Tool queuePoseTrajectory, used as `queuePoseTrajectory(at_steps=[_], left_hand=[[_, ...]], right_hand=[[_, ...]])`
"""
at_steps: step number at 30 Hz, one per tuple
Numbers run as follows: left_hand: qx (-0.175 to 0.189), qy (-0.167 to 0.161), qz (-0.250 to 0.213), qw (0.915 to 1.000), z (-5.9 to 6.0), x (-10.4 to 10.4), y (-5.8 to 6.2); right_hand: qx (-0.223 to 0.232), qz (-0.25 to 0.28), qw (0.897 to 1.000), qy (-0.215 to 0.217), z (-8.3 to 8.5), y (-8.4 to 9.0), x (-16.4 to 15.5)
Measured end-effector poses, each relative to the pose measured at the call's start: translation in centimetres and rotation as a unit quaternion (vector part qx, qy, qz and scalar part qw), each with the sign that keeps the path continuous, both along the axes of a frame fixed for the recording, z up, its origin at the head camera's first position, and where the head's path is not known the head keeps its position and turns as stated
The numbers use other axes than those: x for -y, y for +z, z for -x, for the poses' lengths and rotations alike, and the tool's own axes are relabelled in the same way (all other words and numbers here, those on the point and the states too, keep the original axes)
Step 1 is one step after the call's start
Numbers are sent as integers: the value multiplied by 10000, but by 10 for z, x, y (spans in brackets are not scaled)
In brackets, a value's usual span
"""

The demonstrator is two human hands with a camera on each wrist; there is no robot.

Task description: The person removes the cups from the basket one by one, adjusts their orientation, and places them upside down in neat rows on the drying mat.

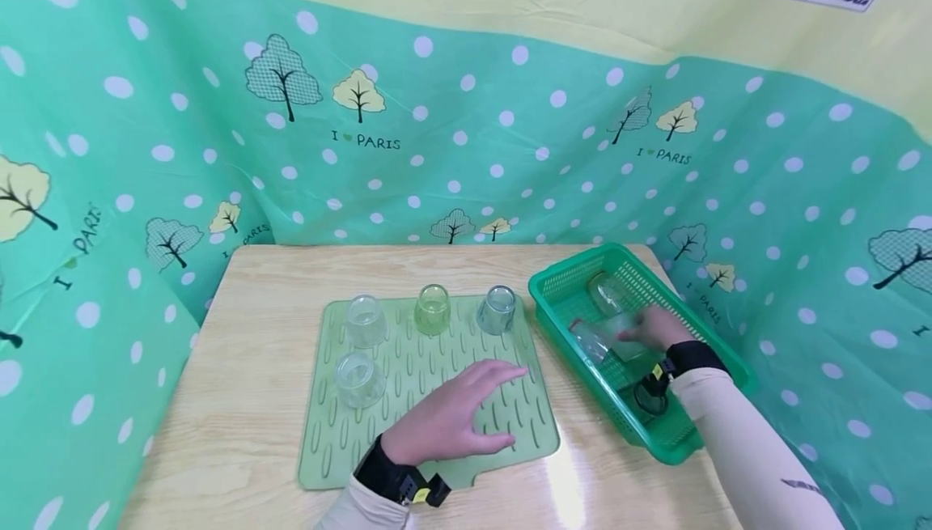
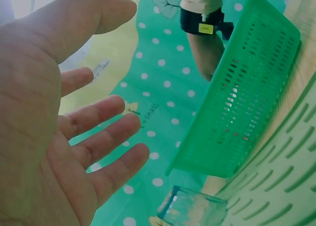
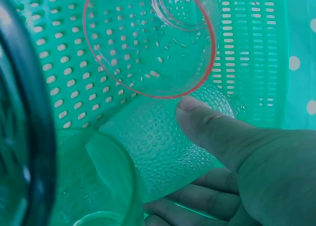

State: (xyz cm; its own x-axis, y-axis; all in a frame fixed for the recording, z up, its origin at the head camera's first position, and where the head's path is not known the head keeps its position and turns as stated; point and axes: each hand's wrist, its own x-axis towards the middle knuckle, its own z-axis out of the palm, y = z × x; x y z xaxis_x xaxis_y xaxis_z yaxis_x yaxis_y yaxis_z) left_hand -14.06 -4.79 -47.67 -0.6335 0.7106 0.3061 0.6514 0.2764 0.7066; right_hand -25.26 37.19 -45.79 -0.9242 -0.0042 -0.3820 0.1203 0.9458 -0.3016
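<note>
Four glasses stand upside down on a pale green ribbed drying mat (image 1: 408,425) that lies on the wooden table (image 1: 240,400): a clear one (image 1: 365,320) at the mat's 11 o'clock corner, a yellow-green one (image 1: 433,308) at 12 o'clock, a blue-grey one (image 1: 497,309) at 1 o'clock, and another clear one (image 1: 358,379) at 9 o'clock, just in front of the first.

The left hand (image 1: 455,417) lies palm down on the mat's near right part, fingers straight and spread toward 1 o'clock, holding nothing; the left wrist view shows the open palm and, beyond it, the blue-grey glass and the basket's outer wall.

At 3 o'clock of the mat, just beside its edge, stands a green slotted plastic basket (image 1: 561,283), set at a slant on the table. The right hand (image 1: 658,328) is down inside it, its fingers and thumb closed round a dimpled clear glass (image 3: 163,142) that lies on its side; in the right wrist view the thumb (image 3: 207,124) presses on the glass wall and the fingers curl beneath it. Touching that glass at 12 o'clock lies a red-rimmed clear glass (image 3: 148,43), mouth toward the camera. Another clear glass (image 1: 607,291) rests at the basket's far end. A dark ring-shaped thing (image 1: 650,399) lies at the near end by the wrist; what it is cannot be told.
</note>
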Motion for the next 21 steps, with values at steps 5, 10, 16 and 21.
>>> queuePoseTrajectory(at_steps=[5,10,16,21], left_hand=[[193,134,22,9997,-3,6,-5],[382,355,79,9986,-7,14,-6],[461,531,181,9974,-8,25,-3],[406,680,264,9965,-11,31,-1]], right_hand=[[-77,-2,9999,73,-4,-5,3],[-287,83,9995,100,-12,-8,0],[-536,150,9984,-27,-27,9,2],[-832,164,9964,-14,-30,25,9]])
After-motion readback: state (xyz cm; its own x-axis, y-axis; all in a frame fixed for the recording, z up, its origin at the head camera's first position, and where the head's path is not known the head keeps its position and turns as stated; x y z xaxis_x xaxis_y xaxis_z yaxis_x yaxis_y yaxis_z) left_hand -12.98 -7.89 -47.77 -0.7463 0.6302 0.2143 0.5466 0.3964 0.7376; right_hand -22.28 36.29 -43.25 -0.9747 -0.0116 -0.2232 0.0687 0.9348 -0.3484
